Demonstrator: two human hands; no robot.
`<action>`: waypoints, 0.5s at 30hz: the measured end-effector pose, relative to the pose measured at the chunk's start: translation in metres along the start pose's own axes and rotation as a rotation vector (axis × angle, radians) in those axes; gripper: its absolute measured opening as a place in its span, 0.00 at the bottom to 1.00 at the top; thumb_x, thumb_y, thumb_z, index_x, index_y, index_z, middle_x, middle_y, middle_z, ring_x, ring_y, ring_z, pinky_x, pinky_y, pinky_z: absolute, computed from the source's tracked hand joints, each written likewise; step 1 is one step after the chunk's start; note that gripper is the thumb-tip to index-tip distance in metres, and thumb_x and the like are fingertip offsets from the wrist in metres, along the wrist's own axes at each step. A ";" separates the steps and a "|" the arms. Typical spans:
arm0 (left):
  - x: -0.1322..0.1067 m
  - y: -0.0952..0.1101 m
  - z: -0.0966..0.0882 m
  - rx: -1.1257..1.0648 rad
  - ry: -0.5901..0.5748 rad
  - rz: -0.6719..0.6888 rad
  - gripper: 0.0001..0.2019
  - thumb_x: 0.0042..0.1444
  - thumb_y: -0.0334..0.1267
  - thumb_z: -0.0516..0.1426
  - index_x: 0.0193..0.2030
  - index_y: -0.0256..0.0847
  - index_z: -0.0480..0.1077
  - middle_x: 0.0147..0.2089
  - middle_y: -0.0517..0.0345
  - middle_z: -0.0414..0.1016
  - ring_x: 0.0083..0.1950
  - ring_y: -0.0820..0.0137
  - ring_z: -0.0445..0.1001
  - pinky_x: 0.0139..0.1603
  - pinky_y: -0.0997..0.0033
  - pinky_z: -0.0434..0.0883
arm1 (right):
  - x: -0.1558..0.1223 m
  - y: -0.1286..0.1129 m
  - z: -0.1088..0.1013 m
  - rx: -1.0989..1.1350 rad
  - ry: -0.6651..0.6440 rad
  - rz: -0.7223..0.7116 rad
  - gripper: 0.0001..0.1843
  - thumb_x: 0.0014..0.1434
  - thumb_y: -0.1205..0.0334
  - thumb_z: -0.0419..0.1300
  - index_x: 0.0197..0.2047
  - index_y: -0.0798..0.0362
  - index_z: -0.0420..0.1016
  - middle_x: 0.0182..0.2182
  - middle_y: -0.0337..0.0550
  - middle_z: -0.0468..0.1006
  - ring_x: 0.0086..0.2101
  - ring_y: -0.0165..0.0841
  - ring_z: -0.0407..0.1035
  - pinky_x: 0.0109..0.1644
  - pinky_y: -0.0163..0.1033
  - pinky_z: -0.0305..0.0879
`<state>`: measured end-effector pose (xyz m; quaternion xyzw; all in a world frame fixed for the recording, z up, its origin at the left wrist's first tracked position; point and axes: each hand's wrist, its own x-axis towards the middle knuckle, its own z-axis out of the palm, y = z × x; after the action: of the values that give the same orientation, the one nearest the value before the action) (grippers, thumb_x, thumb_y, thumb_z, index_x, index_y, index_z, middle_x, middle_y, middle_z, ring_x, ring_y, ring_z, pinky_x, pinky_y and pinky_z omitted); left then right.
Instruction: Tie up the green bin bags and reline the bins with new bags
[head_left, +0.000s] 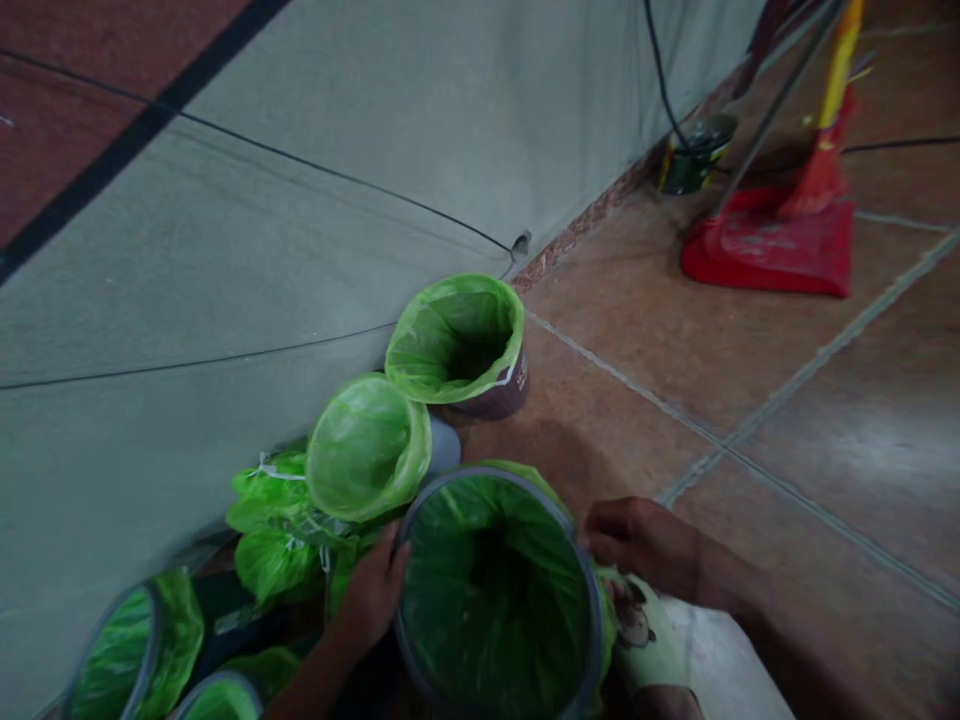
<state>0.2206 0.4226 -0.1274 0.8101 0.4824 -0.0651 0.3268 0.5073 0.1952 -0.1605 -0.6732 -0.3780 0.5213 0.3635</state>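
Observation:
A round bin (pixel 592 640) lined with a green plastic bag stands on the floor right below me. My left hand (pixel 373 592) is closed on its left rim, fingers curled over the bag's edge. My right hand (pixel 637 545) grips the right rim the same way. The bag's edge is folded out over the grey rim ring. The bin's white side shows a small cartoon picture under my right hand.
Two more green-lined bins (pixel 459 342) (pixel 367 447) stand against the grey wall (pixel 225 250), with others (pixel 135 645) at lower left and tied green bags (pixel 274 520) between them. A red dustpan (pixel 772 245) with a broom and a dark can (pixel 694 155) sit on the brown tiled floor (pixel 750 400).

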 end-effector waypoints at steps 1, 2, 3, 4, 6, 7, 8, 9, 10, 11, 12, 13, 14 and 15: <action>0.010 0.012 -0.001 -0.019 0.098 0.010 0.26 0.60 0.51 0.48 0.59 0.38 0.66 0.59 0.46 0.72 0.61 0.59 0.69 0.66 0.56 0.62 | 0.002 0.006 -0.004 0.058 0.086 0.026 0.20 0.60 0.45 0.55 0.27 0.52 0.73 0.24 0.40 0.73 0.26 0.32 0.66 0.28 0.36 0.59; 0.018 0.022 -0.001 -0.048 0.171 0.004 0.26 0.61 0.51 0.47 0.60 0.38 0.64 0.61 0.46 0.70 0.63 0.61 0.68 0.67 0.57 0.60 | 0.006 0.011 -0.005 0.130 0.194 0.049 0.22 0.59 0.42 0.55 0.29 0.53 0.73 0.24 0.40 0.73 0.27 0.33 0.67 0.30 0.37 0.61; 0.024 0.030 0.000 -0.074 0.240 -0.020 0.26 0.62 0.51 0.46 0.61 0.38 0.63 0.62 0.47 0.70 0.63 0.61 0.67 0.68 0.57 0.59 | 0.011 0.014 -0.004 0.219 0.291 0.066 0.23 0.58 0.40 0.55 0.31 0.53 0.74 0.26 0.41 0.74 0.30 0.34 0.68 0.32 0.38 0.63; 0.028 0.034 0.001 -0.102 0.288 -0.052 0.26 0.63 0.51 0.45 0.61 0.38 0.64 0.62 0.47 0.69 0.64 0.62 0.66 0.68 0.57 0.58 | 0.017 0.015 -0.001 0.326 0.362 0.073 0.24 0.58 0.39 0.56 0.34 0.54 0.75 0.29 0.42 0.75 0.33 0.36 0.70 0.34 0.39 0.65; 0.029 0.036 0.007 -0.173 0.304 -0.128 0.25 0.64 0.51 0.43 0.59 0.38 0.66 0.62 0.48 0.69 0.65 0.61 0.65 0.69 0.57 0.57 | 0.029 0.012 0.008 0.568 0.397 0.059 0.24 0.57 0.39 0.57 0.40 0.53 0.75 0.35 0.43 0.77 0.38 0.36 0.71 0.40 0.39 0.67; 0.026 0.034 0.010 -0.234 0.279 -0.171 0.26 0.65 0.51 0.43 0.57 0.37 0.67 0.62 0.47 0.70 0.65 0.61 0.65 0.68 0.57 0.58 | 0.034 0.009 0.014 0.683 0.368 0.047 0.24 0.57 0.39 0.58 0.41 0.53 0.75 0.36 0.42 0.78 0.39 0.35 0.71 0.41 0.38 0.67; 0.022 0.030 0.014 -0.317 0.236 -0.219 0.27 0.65 0.52 0.42 0.56 0.36 0.68 0.61 0.47 0.71 0.64 0.60 0.67 0.67 0.57 0.61 | 0.038 0.006 0.018 0.788 0.333 0.043 0.23 0.56 0.41 0.60 0.41 0.53 0.75 0.35 0.41 0.78 0.37 0.33 0.71 0.40 0.37 0.67; 0.017 0.026 0.017 -0.420 0.180 -0.275 0.28 0.64 0.54 0.42 0.56 0.36 0.69 0.59 0.46 0.73 0.61 0.59 0.69 0.64 0.56 0.64 | 0.041 0.003 0.022 0.882 0.299 0.048 0.21 0.55 0.42 0.62 0.39 0.53 0.75 0.33 0.40 0.78 0.34 0.31 0.71 0.39 0.35 0.67; 0.013 0.023 0.021 -0.533 0.126 -0.341 0.29 0.64 0.57 0.42 0.55 0.36 0.70 0.56 0.45 0.75 0.58 0.57 0.73 0.60 0.56 0.69 | 0.042 0.003 0.025 0.967 0.266 0.064 0.20 0.53 0.44 0.65 0.37 0.54 0.75 0.30 0.39 0.78 0.30 0.29 0.70 0.37 0.34 0.66; 0.009 0.020 0.025 -0.646 0.086 -0.404 0.30 0.63 0.59 0.44 0.54 0.36 0.71 0.53 0.45 0.77 0.55 0.57 0.75 0.56 0.56 0.72 | 0.041 0.003 0.026 1.044 0.231 0.087 0.19 0.51 0.47 0.67 0.35 0.54 0.75 0.27 0.38 0.77 0.27 0.28 0.69 0.34 0.33 0.66; 0.006 0.019 0.028 -0.745 0.070 -0.461 0.30 0.62 0.60 0.45 0.53 0.36 0.72 0.50 0.45 0.79 0.51 0.56 0.77 0.52 0.56 0.74 | 0.039 0.006 0.026 1.112 0.197 0.115 0.18 0.49 0.49 0.69 0.33 0.54 0.75 0.25 0.37 0.77 0.25 0.27 0.68 0.32 0.33 0.65; 0.005 0.018 0.032 -0.825 0.078 -0.511 0.29 0.61 0.60 0.48 0.52 0.37 0.73 0.48 0.46 0.80 0.48 0.57 0.79 0.49 0.57 0.76 | 0.035 0.011 0.025 1.164 0.165 0.145 0.17 0.47 0.51 0.70 0.31 0.55 0.75 0.24 0.37 0.76 0.24 0.27 0.68 0.30 0.33 0.65; 0.005 0.020 0.035 -0.886 0.104 -0.549 0.27 0.60 0.59 0.51 0.50 0.37 0.74 0.45 0.46 0.81 0.46 0.57 0.80 0.47 0.59 0.76 | 0.030 0.017 0.023 1.193 0.129 0.168 0.16 0.47 0.53 0.71 0.30 0.55 0.75 0.23 0.38 0.76 0.23 0.27 0.68 0.29 0.33 0.65; 0.006 0.023 0.038 -0.936 0.148 -0.574 0.25 0.58 0.57 0.54 0.48 0.37 0.75 0.43 0.46 0.82 0.43 0.58 0.80 0.45 0.60 0.77 | 0.025 0.023 0.020 1.206 0.091 0.181 0.14 0.46 0.54 0.71 0.30 0.55 0.75 0.24 0.39 0.77 0.23 0.28 0.69 0.29 0.33 0.66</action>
<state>0.2505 0.3974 -0.1491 0.4168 0.6829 0.1270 0.5864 0.4952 0.2085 -0.1954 -0.3999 0.0582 0.6430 0.6506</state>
